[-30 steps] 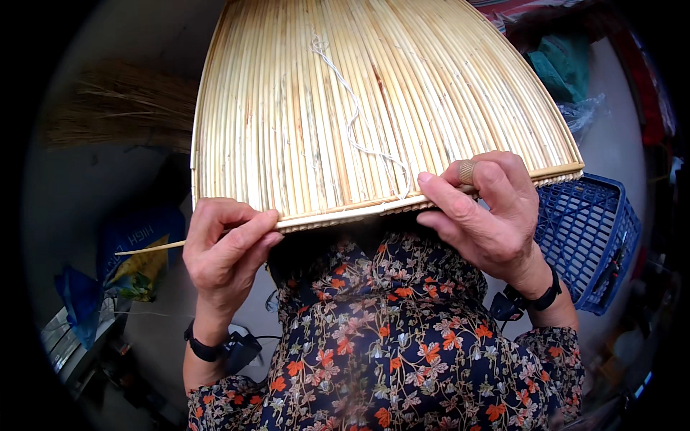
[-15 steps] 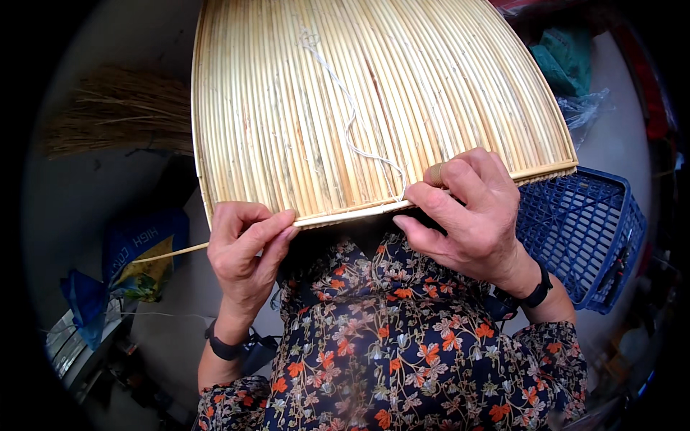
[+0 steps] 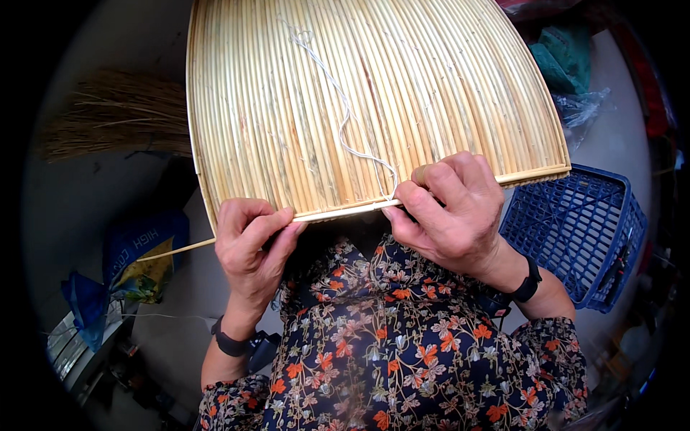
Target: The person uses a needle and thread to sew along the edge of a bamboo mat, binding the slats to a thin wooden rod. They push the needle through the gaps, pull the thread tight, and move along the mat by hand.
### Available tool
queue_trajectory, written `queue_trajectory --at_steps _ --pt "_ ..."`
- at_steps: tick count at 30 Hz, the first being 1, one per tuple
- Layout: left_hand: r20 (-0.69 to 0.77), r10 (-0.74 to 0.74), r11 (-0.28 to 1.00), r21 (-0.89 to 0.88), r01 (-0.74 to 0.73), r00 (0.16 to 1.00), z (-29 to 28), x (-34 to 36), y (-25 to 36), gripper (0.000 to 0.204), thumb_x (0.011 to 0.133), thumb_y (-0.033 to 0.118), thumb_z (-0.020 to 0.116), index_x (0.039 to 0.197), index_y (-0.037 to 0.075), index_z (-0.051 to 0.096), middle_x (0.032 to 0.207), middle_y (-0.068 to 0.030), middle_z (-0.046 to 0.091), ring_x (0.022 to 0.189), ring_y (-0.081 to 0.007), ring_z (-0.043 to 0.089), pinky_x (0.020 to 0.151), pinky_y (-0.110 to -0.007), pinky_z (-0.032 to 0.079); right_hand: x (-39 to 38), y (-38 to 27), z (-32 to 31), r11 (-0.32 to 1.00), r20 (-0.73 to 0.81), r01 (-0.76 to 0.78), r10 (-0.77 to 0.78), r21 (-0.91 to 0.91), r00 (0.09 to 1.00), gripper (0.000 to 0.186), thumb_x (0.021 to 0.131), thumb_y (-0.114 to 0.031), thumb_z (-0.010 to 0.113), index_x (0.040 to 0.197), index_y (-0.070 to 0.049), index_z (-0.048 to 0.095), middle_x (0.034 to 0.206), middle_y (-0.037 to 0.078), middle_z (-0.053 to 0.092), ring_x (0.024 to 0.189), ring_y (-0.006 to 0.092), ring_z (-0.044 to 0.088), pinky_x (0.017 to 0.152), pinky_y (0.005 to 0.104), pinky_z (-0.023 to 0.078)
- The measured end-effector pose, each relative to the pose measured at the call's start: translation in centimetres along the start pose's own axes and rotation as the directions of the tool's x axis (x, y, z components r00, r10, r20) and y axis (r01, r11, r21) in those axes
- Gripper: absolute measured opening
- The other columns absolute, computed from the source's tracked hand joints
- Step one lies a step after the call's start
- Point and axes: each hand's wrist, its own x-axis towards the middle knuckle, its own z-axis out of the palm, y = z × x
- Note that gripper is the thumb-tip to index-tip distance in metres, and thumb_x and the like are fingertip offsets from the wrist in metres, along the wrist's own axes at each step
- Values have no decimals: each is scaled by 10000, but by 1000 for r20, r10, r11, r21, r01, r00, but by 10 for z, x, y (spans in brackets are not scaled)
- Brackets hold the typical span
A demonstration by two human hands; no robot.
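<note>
A broad panel of pale reed stalks (image 3: 417, 86) fills the upper middle, with a thin strip (image 3: 338, 211) along its near edge. My left hand (image 3: 255, 244) pinches strip and edge at the near left corner; the strip's loose end (image 3: 180, 250) sticks out leftward beyond it. My right hand (image 3: 453, 215) is closed on the same edge, right of centre, thumb underneath and fingers curled over. A band-like brass-coloured thimble or ring (image 3: 434, 174) is on one finger. A white cord (image 3: 345, 133) lies wavy across the reeds, reaching the edge just left of my right fingers.
A bundle of dry straw (image 3: 115, 118) lies at left, above a blue-and-yellow sack (image 3: 144, 244). A blue plastic crate (image 3: 571, 237), holding dark items, is at right. Teal cloth or bag (image 3: 560, 54) and clear plastic (image 3: 582, 111) lie behind the panel's right side.
The panel has shifted a little leftward in view. My right hand has moved left along with the edge and curled tighter; my left hand has shifted right, nearer the middle.
</note>
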Motion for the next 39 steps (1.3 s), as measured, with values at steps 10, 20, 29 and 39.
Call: queue_trajectory --at_steps 10,20,29,39 --pt "-10 55 998 30 -55 998 10 -2 -2 260 794 13 920 1016 22 786 926 -64 616 870 -201 604 729 -312 495 -8 3 7 1000 -21 21 -21 -10 1000 242 690 -237 832 826 -95 690 832 13 576 758 204 566 647 361 430" --pt "-29 144 990 13 -144 989 33 7 3 305 754 132 952 1028 104 821 908 -38 637 815 -217 588 654 -342 466 -12 0 13 999 -5 -41 41 -29 999 232 706 -224 819 836 -97 676 834 19 572 751 222 565 680 376 442" --pt "-49 220 974 -44 -222 974 36 22 16 294 757 39 906 1030 88 809 873 -39 660 773 -230 614 647 -361 461 -5 0 8 999 -7 -29 29 -14 1000 245 698 -233 836 833 -107 674 847 12 581 758 213 579 684 374 442" --pt "21 220 972 -90 -217 975 36 26 17 252 799 -55 875 1002 31 753 913 -76 620 794 -212 600 654 -324 469 -11 2 14 999 -59 12 -15 -41 998 231 706 -235 836 836 -103 698 844 5 583 781 212 595 693 378 454"
